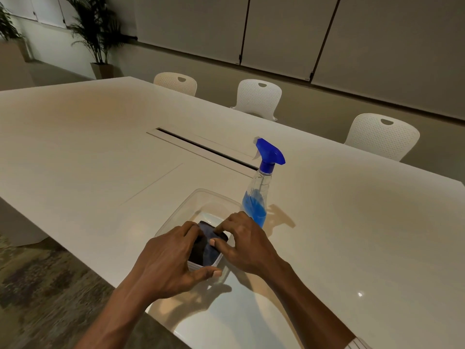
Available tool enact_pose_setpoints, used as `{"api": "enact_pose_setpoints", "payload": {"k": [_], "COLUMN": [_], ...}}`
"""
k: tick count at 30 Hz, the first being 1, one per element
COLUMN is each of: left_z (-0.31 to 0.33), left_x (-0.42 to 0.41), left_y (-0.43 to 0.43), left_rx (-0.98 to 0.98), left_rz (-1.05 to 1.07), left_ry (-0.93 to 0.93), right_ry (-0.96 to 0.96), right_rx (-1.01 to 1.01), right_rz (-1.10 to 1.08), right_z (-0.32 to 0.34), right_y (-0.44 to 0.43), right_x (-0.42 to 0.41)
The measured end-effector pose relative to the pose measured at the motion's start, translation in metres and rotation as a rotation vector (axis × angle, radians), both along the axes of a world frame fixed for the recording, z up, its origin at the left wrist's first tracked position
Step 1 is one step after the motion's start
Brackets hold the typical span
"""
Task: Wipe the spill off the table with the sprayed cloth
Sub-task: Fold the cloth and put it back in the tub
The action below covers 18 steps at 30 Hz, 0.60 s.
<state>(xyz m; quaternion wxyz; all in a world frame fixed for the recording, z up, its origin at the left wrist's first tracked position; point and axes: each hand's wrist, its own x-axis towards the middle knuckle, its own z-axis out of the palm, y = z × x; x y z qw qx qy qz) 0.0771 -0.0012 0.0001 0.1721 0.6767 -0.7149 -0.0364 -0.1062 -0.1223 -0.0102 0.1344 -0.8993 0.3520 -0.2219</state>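
Both hands working inside a clear, shallow plastic tray (pixel 201 197) sitting near the front edge of a long, glossy white conference table (pixel 100 137). Left hand (pixel 166 258) reaching in from the near-left side, fingers curling down over a dark blue-grey folded cloth (pixel 208 248), thumb stretching out along the tray's near rim; gripping the cloth with the fingers, though the contact itself lying partly hidden under the knuckles. Right hand (pixel 246 243) coming in from the near-right side, fingertips and thumb pinching the top fold of the same cloth. Cloth lying bunched in the near end of the tray, partly covering a dark, flat rectangular object underneath, too hidden to identify. No spill clearly showing on the table surface.

Standing upright just beyond the right hand, beside the tray's right wall: a clear plastic spray bottle (pixel 256 205) partly filled with blue liquid, topped by a bright blue trigger nozzle pointing left. Running diagonally across the tabletop behind the bottle, a long dark cable slot (pixel 201 144). Lining the far side of the table, three white perforated plastic chairs (pixel 259 96). Standing in the far-left corner of the room, a tall potted palm (pixel 98 34).
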Motion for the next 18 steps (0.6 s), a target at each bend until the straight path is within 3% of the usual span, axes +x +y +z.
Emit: {"api": "enact_pose_setpoints", "payload": {"k": [6, 10, 13, 18], "left_z": [0.001, 0.0, 0.001, 0.003], "left_x": [-0.005, -0.005, -0.006, -0.007], "left_y": [-0.001, -0.001, 0.0, 0.0], "left_rx": [0.077, 0.094, 0.113, 0.129], "left_rz": [0.015, 0.03, 0.025, 0.016], "left_ry": [-0.018, -0.035, -0.036, -0.051], "right_ry": [-0.18, -0.569, -0.704, -0.56], "right_rx": [-0.064, -0.209, -0.079, 0.233], "right_rz": [-0.039, -0.395, -0.588, -0.65], "right_z": [-0.006, 0.002, 0.014, 0.022], "right_y": [0.006, 0.009, -0.01, -0.047], "right_x": [-0.003, -0.012, -0.017, -0.018]}}
